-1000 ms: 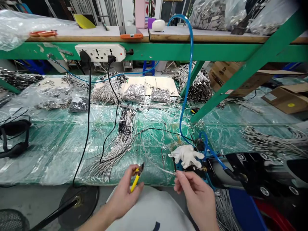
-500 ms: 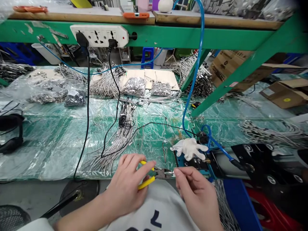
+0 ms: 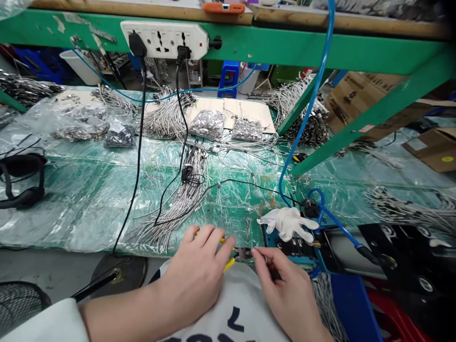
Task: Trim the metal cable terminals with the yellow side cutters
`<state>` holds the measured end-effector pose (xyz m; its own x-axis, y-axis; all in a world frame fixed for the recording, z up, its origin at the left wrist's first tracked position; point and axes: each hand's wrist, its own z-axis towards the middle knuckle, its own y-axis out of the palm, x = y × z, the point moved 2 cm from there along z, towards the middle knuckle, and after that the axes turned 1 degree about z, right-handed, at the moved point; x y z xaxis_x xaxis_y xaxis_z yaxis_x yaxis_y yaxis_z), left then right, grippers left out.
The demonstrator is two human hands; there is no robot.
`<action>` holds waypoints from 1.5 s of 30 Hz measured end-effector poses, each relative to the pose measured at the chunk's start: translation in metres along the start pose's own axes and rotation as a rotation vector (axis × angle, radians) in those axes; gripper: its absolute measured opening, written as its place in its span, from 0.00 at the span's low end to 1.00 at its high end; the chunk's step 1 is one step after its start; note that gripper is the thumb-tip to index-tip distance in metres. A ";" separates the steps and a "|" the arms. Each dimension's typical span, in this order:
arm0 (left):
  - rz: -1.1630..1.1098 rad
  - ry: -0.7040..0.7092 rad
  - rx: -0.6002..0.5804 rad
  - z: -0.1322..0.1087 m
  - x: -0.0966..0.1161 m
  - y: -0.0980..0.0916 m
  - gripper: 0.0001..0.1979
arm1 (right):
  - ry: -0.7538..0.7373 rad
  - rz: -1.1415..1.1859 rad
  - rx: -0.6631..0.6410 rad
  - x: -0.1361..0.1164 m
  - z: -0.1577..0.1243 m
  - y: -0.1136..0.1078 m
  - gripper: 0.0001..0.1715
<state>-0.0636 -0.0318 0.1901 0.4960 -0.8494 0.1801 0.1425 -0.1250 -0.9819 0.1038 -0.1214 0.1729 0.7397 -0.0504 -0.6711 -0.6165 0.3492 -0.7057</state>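
My left hand (image 3: 199,266) is wrapped round the yellow handles of a pair of pliers (image 3: 243,253), whose dark metal jaws point right. At the tip of the jaws my right hand (image 3: 281,280) pinches something too small to make out, with thumb and forefinger pressed together. Both hands are low in the view, in front of my light shirt, at the table's front edge. A white glove (image 3: 288,224) lies on a blue and black device just beyond my right hand.
A bundle of grey cables (image 3: 181,204) lies on the green table (image 3: 89,190). Black cords hang from a white power strip (image 3: 164,40). A blue hose (image 3: 313,95) runs down to the right. Bags of metal parts (image 3: 208,124) sit farther back.
The view has shifted, so the bench appears farther right and higher. My left hand has turned over the plier handles, covering more of them. My right hand still pinches at the jaw tips.
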 end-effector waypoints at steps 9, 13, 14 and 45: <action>0.015 -0.008 -0.134 0.006 0.004 -0.011 0.21 | -0.014 -0.008 -0.033 0.001 0.002 -0.002 0.08; 0.008 0.001 -0.150 0.008 0.005 -0.011 0.19 | -0.036 -0.019 -0.040 0.002 0.001 -0.002 0.08; 0.008 0.003 -0.150 0.008 0.005 -0.010 0.18 | -0.041 -0.024 -0.044 0.001 0.001 -0.002 0.08; -0.222 -0.065 -0.016 -0.004 -0.007 0.003 0.21 | 0.607 0.624 0.062 0.009 -0.009 0.009 0.19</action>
<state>-0.0699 -0.0279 0.1857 0.5080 -0.7656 0.3946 0.2411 -0.3134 -0.9185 0.1023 -0.1273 0.1583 -0.0106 -0.3163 -0.9486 -0.8324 0.5284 -0.1669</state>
